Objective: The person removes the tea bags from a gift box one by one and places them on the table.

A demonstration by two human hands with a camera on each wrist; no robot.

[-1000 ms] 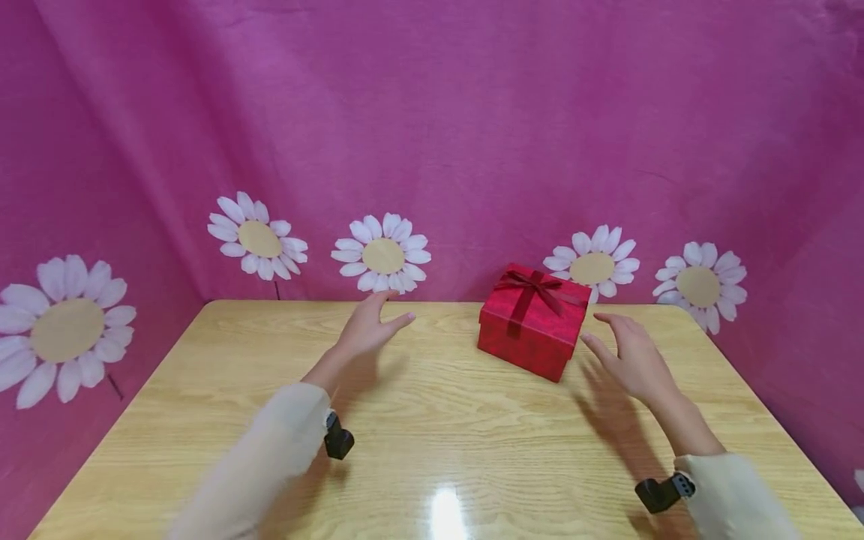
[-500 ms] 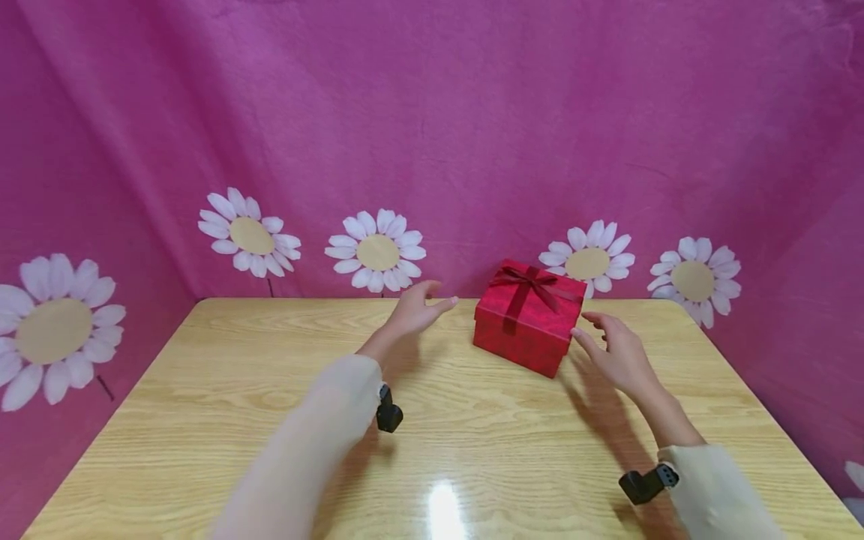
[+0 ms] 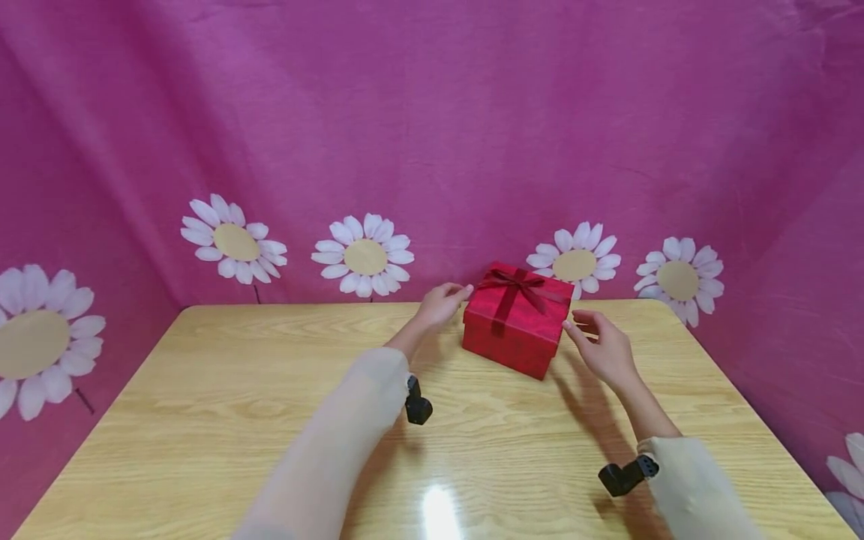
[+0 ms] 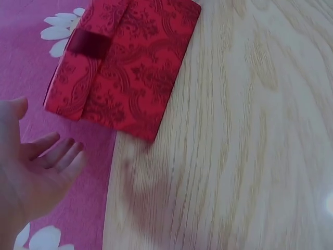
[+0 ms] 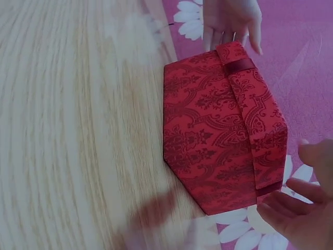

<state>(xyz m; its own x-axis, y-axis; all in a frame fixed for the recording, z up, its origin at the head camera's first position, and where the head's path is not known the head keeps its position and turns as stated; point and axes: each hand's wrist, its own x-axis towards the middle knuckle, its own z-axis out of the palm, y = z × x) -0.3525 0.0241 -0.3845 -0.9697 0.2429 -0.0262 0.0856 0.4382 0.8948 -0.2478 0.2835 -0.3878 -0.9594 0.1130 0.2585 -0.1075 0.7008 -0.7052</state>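
Note:
A red patterned gift box (image 3: 508,347) with a dark red ribbon bow (image 3: 518,286) on its lid sits near the table's back edge, turned at an angle. My left hand (image 3: 442,304) is at its left side, thumb tip right by the lid's corner. In the left wrist view a gap shows between the left fingers (image 4: 49,153) and the box. On the other side, my right hand (image 3: 603,346) has its thumb and fingertips close to the lid's right edge. The right fingers (image 5: 283,205) overlap the box's corner in the right wrist view. Nothing is held in either hand.
The box stands on a light wooden table (image 3: 270,420). Behind and around it hangs a magenta cloth (image 3: 432,135) printed with several white daisies. Each wrist carries a small black camera, the left one (image 3: 418,405) and the right one (image 3: 624,475).
My left hand has moved right, from well apart to the box's left side. The right hand has come a little closer to its right side. The box stays in place while the head view shifts slightly.

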